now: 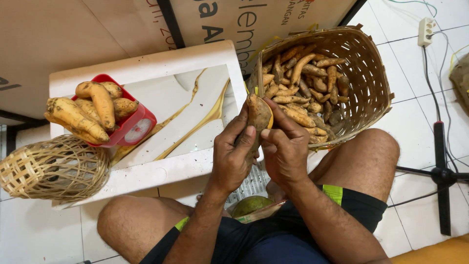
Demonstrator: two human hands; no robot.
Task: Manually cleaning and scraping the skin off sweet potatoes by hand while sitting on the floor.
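Hands | left hand [234, 156] and right hand [286, 149] both clamped on one sweet potato [257, 115] | basket [376, 68] just beside

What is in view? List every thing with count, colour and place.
held sweet potato: one, brown, partly peeled yellow, in both hands
big basket: one, tan, right, full of brown sweet potatoes
scale: one, red, on the white box, left
peeled sweet potatoes: several, yellow-orange, piled on the scale
white box: one, centre
small basket: one, tan, empty-looking, lower left
green fruit: one, between the knees
power strip: one, white, floor, top right
stand: one, black, right
left hand: grips the potato
right hand: grips the potato
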